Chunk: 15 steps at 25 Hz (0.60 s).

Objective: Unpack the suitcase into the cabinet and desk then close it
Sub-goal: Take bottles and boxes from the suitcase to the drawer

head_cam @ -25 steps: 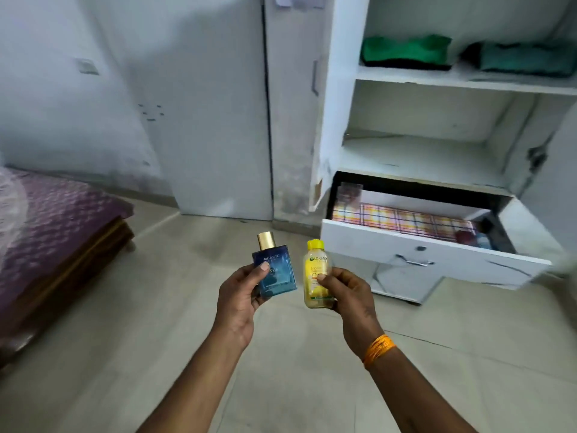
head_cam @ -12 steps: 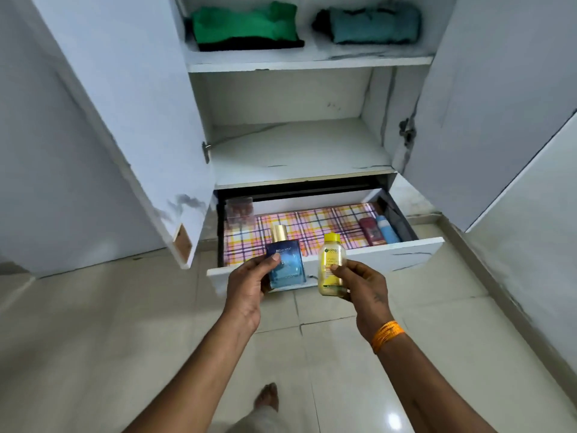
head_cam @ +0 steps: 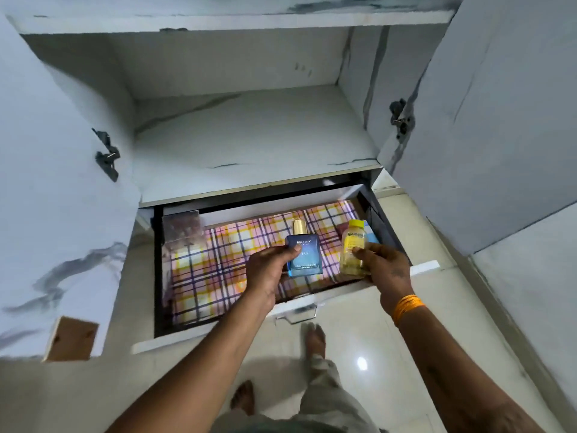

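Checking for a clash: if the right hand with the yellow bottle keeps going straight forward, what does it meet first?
Probably the blue item and maroon item at the drawer's right end, just beyond the right hand; depth unclear.

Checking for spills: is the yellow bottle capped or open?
Capped: the yellow bottle, upright in the right hand, has its yellow cap on top.
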Available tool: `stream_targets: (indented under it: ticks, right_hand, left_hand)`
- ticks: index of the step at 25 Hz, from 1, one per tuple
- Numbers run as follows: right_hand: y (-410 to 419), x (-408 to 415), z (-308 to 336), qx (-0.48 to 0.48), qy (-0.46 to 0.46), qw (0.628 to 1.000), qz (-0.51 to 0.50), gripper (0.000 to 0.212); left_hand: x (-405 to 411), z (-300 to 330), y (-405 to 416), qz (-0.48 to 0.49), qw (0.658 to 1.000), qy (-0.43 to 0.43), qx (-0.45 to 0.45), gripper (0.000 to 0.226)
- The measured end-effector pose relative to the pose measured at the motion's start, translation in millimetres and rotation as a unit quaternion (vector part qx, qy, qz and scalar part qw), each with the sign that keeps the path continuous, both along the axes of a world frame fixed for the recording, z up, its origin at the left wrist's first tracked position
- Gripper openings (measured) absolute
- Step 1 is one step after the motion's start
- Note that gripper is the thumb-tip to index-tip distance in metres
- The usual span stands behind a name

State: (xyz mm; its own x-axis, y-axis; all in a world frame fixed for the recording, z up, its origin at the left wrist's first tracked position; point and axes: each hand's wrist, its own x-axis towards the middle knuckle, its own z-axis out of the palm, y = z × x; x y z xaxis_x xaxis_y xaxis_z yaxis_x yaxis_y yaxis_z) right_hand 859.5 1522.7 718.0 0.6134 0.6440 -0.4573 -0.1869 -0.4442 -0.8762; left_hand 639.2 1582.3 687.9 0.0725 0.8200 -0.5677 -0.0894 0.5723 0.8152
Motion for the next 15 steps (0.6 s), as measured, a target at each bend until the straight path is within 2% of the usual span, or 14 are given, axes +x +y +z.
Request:
stream_targets:
  ticks: [3,5,7,10,15]
  right_hand:
    - [45,32,-34,-0.098,-0.107,0.984,0.103,0.029]
    - [70,45,-51,-0.167,-0.216,0.940,0.205,0.032]
    - [80,49,-64,-0.215,-0.288,0.885,0.295,0.037]
    - [82,52,-80,-0.233,-0.325,0.823,0.403,0.043]
    - [87,53,-89,-0.208,-0.360,0.796,0.441,0.040]
  left_hand:
    - [26,-30,26,-0.013,0.996,0.086,-0.014,0.027]
    - [40,-45,38,-0.034,0.985,0.163,-0.042,0.028]
    - [50,-55,43,-0.096,0.964,0.240,-0.061,0.034]
    - [63,-69,47,-0.158,0.936,0.306,-0.074,0.035]
    - [68,-72,48,-0.201,0.907,0.358,-0.092,0.033]
